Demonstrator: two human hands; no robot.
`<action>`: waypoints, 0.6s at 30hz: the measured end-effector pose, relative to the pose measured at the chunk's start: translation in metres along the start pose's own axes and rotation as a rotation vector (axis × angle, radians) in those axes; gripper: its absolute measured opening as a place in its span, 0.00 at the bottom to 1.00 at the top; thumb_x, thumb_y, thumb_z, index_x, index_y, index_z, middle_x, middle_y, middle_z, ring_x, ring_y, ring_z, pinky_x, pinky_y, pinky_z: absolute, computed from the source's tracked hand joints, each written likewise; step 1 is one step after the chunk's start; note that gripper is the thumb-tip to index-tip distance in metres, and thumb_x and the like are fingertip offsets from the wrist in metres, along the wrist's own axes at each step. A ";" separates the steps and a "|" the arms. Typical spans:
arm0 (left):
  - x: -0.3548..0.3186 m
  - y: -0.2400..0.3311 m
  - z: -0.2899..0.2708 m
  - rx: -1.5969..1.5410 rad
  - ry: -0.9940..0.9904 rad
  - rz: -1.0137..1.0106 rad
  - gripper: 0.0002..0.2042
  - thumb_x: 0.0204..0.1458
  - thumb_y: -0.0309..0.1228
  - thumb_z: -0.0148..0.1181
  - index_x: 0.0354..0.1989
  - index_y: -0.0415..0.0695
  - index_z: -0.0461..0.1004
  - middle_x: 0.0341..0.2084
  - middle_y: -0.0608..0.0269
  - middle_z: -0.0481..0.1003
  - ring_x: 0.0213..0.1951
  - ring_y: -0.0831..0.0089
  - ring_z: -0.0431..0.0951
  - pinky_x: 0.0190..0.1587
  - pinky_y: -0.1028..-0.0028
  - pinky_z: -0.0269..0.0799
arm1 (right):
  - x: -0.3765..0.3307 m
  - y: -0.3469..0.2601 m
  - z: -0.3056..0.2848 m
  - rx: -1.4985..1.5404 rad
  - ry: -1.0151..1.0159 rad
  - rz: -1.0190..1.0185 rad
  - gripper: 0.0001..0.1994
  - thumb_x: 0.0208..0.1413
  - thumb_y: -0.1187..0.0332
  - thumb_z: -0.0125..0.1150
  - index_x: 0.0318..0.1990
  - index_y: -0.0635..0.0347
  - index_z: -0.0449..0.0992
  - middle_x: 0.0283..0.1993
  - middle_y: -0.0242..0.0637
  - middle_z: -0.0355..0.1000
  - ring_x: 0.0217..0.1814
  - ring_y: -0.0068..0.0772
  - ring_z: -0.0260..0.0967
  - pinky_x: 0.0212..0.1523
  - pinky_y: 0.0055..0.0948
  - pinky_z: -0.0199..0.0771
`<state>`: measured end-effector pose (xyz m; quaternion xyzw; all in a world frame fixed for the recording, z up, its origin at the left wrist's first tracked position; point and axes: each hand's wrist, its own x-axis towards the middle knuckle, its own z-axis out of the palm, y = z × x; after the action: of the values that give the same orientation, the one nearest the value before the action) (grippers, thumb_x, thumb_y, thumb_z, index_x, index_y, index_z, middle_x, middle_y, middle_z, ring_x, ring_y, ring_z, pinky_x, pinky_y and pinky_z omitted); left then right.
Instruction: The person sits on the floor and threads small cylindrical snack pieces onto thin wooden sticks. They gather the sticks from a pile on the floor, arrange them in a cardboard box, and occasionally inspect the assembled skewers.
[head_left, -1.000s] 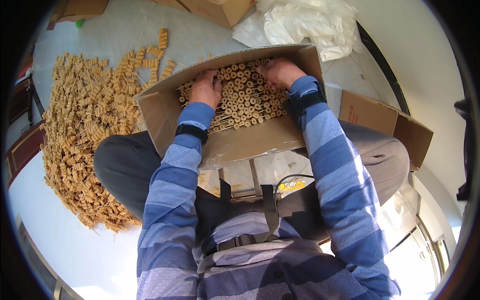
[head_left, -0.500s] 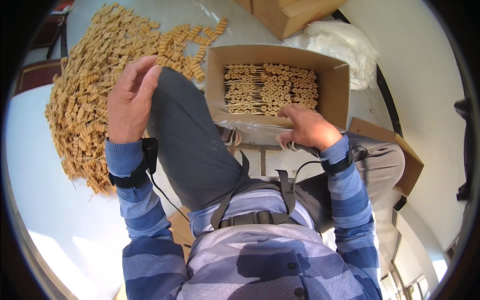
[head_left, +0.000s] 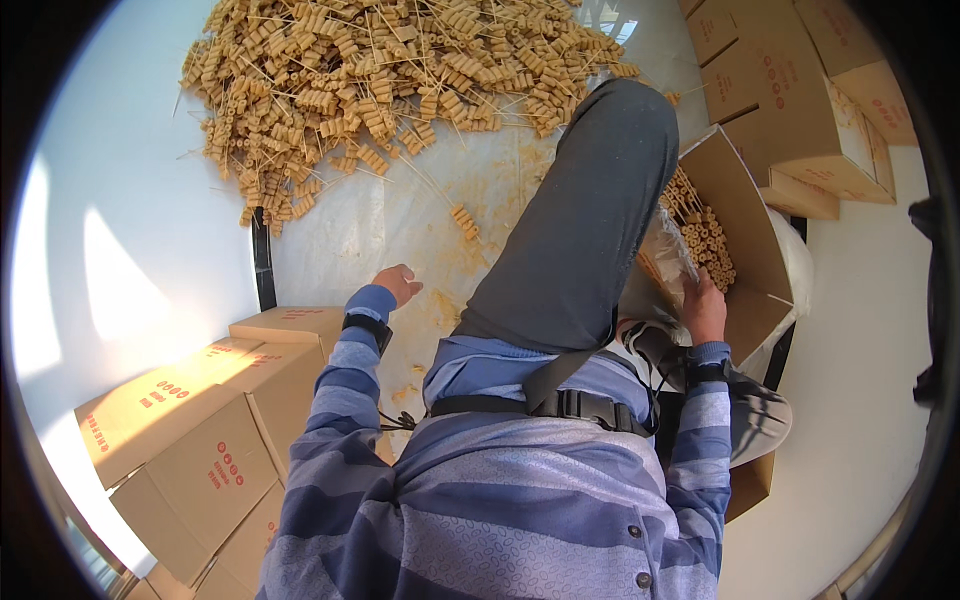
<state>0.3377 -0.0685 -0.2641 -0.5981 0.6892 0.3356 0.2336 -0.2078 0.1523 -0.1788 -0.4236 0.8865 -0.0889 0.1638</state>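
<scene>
Skewered snacks, ribbed tan rolls on thin sticks, lie in a large pile at the far side. A single skewer rests apart on the plastic-covered floor. My left hand hangs above the floor near it, fingers loosely bent, with nothing seen in them. On the right, an open cardboard box holds packed skewers, rolls showing end-on. My right hand grips the box's near edge, where a clear plastic liner folds over. My raised knee hides part of the box.
Closed cardboard boxes are stacked at the near left. More cartons stand at the far right. White plastic bulges behind the open box. My bent leg rises between the pile and the box.
My view and body have turned left, so the pile now lies ahead and the box at the right. My left hand has lowered; my right has closed on the box's edge.
</scene>
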 end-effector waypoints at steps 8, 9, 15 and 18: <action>0.082 0.017 0.049 -0.197 0.344 0.077 0.13 0.55 0.26 0.57 0.48 0.48 0.78 0.40 0.54 0.79 0.42 0.56 0.81 0.46 0.62 0.77 | 0.028 0.010 0.006 0.029 -0.028 -0.002 0.20 0.64 0.54 0.56 0.52 0.61 0.77 0.39 0.61 0.77 0.44 0.65 0.75 0.44 0.53 0.74; 0.090 0.026 0.049 -0.180 0.373 0.131 0.16 0.54 0.23 0.56 0.51 0.50 0.76 0.44 0.53 0.77 0.44 0.55 0.80 0.47 0.61 0.77 | 0.027 0.010 0.005 0.016 -0.019 0.006 0.20 0.64 0.55 0.56 0.52 0.61 0.77 0.39 0.61 0.77 0.45 0.65 0.75 0.44 0.53 0.75; 0.157 0.073 0.028 0.155 0.329 0.283 0.24 0.49 0.19 0.56 0.56 0.53 0.72 0.48 0.54 0.70 0.46 0.52 0.77 0.48 0.58 0.76 | 0.027 0.002 -0.005 0.118 -0.152 0.115 0.18 0.64 0.58 0.57 0.53 0.62 0.76 0.41 0.60 0.77 0.45 0.65 0.75 0.43 0.47 0.76; 0.192 0.082 0.018 0.290 0.324 0.294 0.19 0.52 0.22 0.56 0.52 0.52 0.74 0.45 0.54 0.70 0.44 0.54 0.77 0.45 0.57 0.75 | 0.031 0.001 -0.010 0.168 -0.185 0.131 0.18 0.65 0.60 0.56 0.55 0.63 0.76 0.43 0.59 0.78 0.46 0.62 0.77 0.44 0.44 0.76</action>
<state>0.2222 -0.1786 -0.4000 -0.4979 0.8379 0.1637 0.1522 -0.2301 0.1290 -0.1759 -0.3560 0.8828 -0.1127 0.2851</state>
